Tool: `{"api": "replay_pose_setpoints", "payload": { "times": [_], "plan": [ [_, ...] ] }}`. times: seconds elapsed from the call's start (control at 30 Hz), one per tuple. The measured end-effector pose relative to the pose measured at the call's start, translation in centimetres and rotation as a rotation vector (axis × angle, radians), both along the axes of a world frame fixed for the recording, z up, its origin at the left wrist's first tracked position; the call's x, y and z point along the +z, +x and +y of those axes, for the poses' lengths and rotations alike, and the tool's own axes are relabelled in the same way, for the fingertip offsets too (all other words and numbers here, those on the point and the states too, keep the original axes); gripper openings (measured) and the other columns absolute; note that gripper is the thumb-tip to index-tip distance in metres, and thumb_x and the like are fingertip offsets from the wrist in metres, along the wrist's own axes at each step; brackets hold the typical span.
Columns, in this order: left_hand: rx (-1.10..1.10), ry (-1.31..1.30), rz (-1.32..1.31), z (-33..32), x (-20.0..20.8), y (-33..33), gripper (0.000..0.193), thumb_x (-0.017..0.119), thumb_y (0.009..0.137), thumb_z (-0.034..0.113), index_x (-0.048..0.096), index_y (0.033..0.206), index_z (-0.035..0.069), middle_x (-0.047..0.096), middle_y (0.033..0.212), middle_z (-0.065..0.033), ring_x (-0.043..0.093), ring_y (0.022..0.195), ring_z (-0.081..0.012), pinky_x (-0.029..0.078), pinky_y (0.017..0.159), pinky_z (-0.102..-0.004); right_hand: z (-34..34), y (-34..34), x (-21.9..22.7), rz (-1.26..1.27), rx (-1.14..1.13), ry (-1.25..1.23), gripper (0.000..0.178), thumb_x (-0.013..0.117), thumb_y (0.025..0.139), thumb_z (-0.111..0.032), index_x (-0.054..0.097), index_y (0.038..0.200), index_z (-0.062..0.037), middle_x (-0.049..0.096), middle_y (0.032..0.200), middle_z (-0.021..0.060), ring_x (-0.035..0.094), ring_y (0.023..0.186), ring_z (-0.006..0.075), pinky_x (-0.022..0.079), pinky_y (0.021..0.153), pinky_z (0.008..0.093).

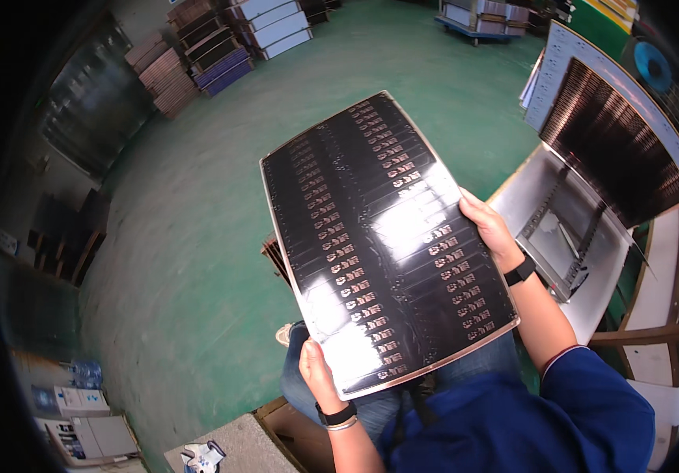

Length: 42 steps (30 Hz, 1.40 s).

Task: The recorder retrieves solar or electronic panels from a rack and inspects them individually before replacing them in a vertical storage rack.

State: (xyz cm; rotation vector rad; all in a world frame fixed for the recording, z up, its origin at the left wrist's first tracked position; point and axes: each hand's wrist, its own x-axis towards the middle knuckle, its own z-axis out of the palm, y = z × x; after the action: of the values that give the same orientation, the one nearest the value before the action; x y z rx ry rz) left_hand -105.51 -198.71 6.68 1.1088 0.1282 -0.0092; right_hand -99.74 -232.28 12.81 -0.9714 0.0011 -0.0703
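Note:
A large glossy black circuit board panel (387, 244) with rows of copper-coloured marks and a thin copper rim is held tilted above my lap. My left hand (320, 374) grips its lower left edge, thumb on the front face. Higher up on the opposite side, my right hand (489, 226) clasps the right edge, its thumb also lying on the front. The fingers of both hands are mostly hidden behind the panel. Bright reflections wash out parts of the pattern.
To my right, a metal stand (556, 229) sits beside a rack holding an upright copper-patterned panel (615, 130). Stacked panels (213, 47) stand at the back left, and a loaded blue cart (481, 20) at the back right. Gloves (203, 456) lie on a grey surface at lower left.

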Motion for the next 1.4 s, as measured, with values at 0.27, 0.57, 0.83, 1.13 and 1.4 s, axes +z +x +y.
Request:
{"api": "replay_pose_setpoints", "payload": {
  "times": [0.27, 0.57, 0.83, 1.13, 1.4],
  "plan": [
    [0.013, 0.009, 0.023, -0.6, 0.7, 0.0, 0.036, 0.047, 0.096, 0.031, 0.055, 0.112, -0.001, 0.061, 0.106, -0.0095, 0.061, 0.090, -0.0160, 0.050, 0.080, -0.0279, -0.2, 0.1, -0.6, -0.004, -0.011, -0.063, 0.046, 0.045, 0.096, -0.019, 0.037, 0.137, 0.0020, 0.052, 0.129, 0.0089, 0.052, 0.115, 0.0144, 0.039, 0.099, 0.0265],
    [-0.022, 0.001, 0.068, -1.1, 2.1, -0.1, 0.037, 0.043, 0.098, 0.031, 0.053, 0.113, -0.001, 0.060, 0.106, -0.0100, 0.060, 0.091, -0.0158, 0.050, 0.081, -0.0288, -0.1, 0.3, -0.8, 0.002, -0.019, -0.066, 0.045, 0.044, 0.097, -0.018, 0.036, 0.137, 0.0024, 0.051, 0.131, 0.0083, 0.050, 0.117, 0.0136, 0.037, 0.100, 0.0263],
    [-0.074, -0.158, 0.182, 1.2, 0.8, 1.5, 0.038, 0.045, 0.097, 0.034, 0.057, 0.105, -0.002, 0.062, 0.101, -0.0111, 0.060, 0.092, -0.0179, 0.049, 0.083, -0.0309, 0.3, -0.4, 0.7, 0.022, 0.066, -0.035, 0.050, 0.053, 0.092, -0.016, 0.037, 0.135, 0.0032, 0.053, 0.127, 0.0105, 0.054, 0.112, 0.0154, 0.042, 0.096, 0.0288],
    [0.148, -0.023, -0.234, 3.0, 5.2, 5.6, 0.033, 0.057, 0.092, 0.016, 0.049, 0.122, 0.004, 0.059, 0.111, -0.0028, 0.054, 0.100, -0.0109, 0.042, 0.089, -0.0257, 1.0, -1.5, 0.4, -0.017, 0.159, -0.274, 0.025, 0.053, 0.094, -0.017, 0.052, 0.116, -0.0053, 0.058, 0.114, 0.0024, 0.053, 0.103, 0.0079, 0.042, 0.090, 0.0249],
    [-0.045, 0.599, -0.556, 2.9, 7.2, 4.3, 0.023, 0.070, 0.074, 0.002, 0.065, 0.096, 0.007, 0.035, 0.139, -0.0202, 0.040, 0.128, -0.0326, 0.030, 0.108, -0.0447, -0.7, 3.1, -3.5, -0.536, -0.124, -0.233, 0.009, 0.055, 0.091, -0.007, 0.058, 0.100, -0.0086, 0.035, 0.143, 0.0134, 0.039, 0.127, 0.0210, 0.034, 0.102, 0.0321]
  ]
}}
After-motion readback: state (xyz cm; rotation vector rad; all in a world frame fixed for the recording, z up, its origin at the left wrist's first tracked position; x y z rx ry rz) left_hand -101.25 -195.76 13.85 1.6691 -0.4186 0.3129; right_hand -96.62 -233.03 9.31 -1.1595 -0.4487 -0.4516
